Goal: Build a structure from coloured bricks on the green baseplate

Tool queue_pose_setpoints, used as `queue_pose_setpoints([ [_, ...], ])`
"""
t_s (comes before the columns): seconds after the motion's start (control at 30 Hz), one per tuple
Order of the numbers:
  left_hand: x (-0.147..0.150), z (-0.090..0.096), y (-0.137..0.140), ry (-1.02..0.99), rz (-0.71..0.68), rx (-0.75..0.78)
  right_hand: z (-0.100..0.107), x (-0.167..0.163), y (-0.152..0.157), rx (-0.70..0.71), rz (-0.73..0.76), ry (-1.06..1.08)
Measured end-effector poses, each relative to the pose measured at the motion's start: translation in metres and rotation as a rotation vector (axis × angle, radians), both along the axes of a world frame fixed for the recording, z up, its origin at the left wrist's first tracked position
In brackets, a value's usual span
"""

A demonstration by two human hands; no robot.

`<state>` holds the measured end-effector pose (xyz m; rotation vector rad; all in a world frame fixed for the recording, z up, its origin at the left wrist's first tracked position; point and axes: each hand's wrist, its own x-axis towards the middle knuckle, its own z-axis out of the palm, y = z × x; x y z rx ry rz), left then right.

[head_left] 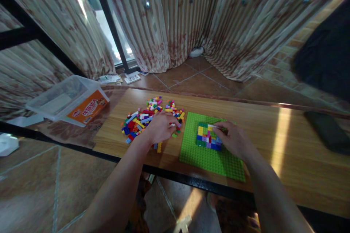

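On a green studded baseplate (191,153) sits a low square patch of building bricks (205,139) in yellow, blue, white, purple and green. My right hand (232,136) is at the patch's upper right corner, thumb and fingers pinched together beside a white brick; whatever lies between the fingertips is too small to tell. To the left spreads a loose pile of coloured bricks (139,118). Over its right side is my left hand (162,127), fingers curled down and closed. A small whitish spot shows at those fingertips, and I cannot make out whether it is a brick.
A clear plastic box (60,98) with an orange label stands at the table's left end. A dark flat object (328,131) lies at the right end of the wooden tabletop (259,127). Striped curtains (169,25) hang behind, above a tiled floor.
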<state>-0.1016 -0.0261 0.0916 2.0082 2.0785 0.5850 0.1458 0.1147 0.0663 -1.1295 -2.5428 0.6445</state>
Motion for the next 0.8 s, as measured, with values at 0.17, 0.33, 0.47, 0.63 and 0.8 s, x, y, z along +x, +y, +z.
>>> queue_pose_setpoints([
  [0.17,0.008,-0.006,0.005,0.102,0.017,0.022,0.000,0.001,0.000,0.003,0.001,-0.008],
  [0.33,0.022,-0.002,0.010,0.219,0.103,0.015,-0.001,0.001,0.001,0.013,0.020,0.003],
  [0.47,0.034,-0.001,0.013,0.241,0.178,0.010,-0.001,0.001,0.001,0.004,0.014,-0.001],
  [0.63,0.043,-0.005,0.015,0.248,0.211,0.016,-0.001,0.001,0.001,0.018,0.017,0.015],
  [0.8,0.045,-0.009,0.016,0.259,0.200,0.023,-0.002,0.001,0.001,0.011,0.010,0.018],
])
